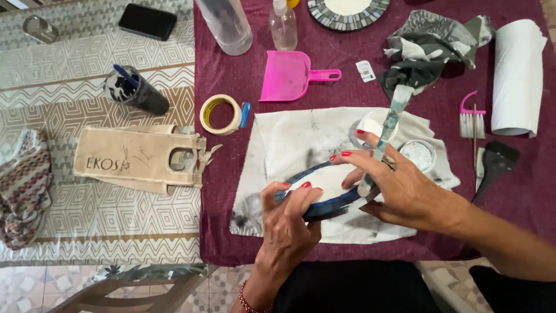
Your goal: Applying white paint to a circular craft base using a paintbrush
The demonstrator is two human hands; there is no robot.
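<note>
A matt maroon cloth (pixel 231 232) is seen under a stained white rag (pixel 289 145); the pink dustpan (pixel 286 75) is smooth glossy plastic, the roll (pixel 517 69) soft paper.

Two brushes (pixel 474 120) (pixel 496 165), two bottles (pixel 225 24) (pixel 283 26), one dustpan (pixel 289 75).

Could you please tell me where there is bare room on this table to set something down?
Bare maroon cloth lies between the pink dustpan and the crumpled rag. The patterned cloth is free between phone and paint cup. It is crowded around the left hand, right hand and blue ring.
</note>
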